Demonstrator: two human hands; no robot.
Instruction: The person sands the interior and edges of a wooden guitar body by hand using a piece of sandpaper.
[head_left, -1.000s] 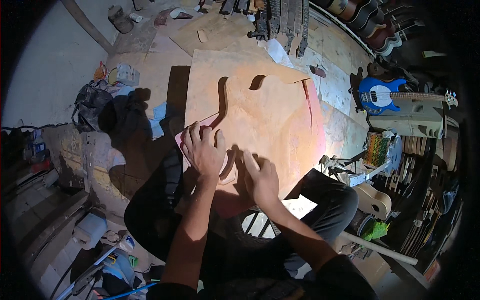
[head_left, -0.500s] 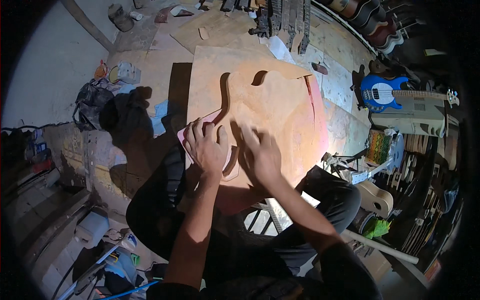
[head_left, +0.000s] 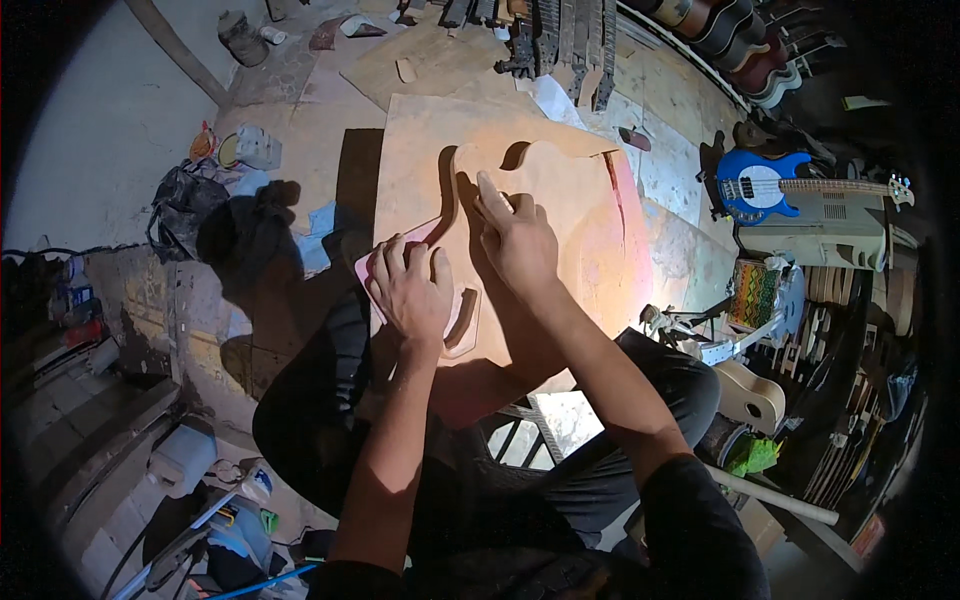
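A pale, unpainted wooden guitar body [head_left: 552, 185] with curved cutaways lies flat in front of me, over a larger board [head_left: 410, 135] with pink-tinted edges. My left hand [head_left: 412, 298] lies on its left part with the fingers spread, holding nothing. On the upper middle of the wood my right hand [head_left: 522, 245] is closed, the index finger stretched forward and the others curled. Whatever sits under those fingers is too small and hidden to make out. A curved slot [head_left: 462, 320] shows beside my left hand.
My dark-trousered knees flank the board. A blue bass guitar [head_left: 765, 188] stands at the right, above an unpainted guitar body [head_left: 750, 395] and stacked wooden parts. Several guitar necks [head_left: 570, 45] lie at the far side. A black bag [head_left: 185, 205] and a white container [head_left: 258, 147] sit left.
My right hand has slid forward across the wood, away from me, and its fingers have drawn together. My left hand stays in place.
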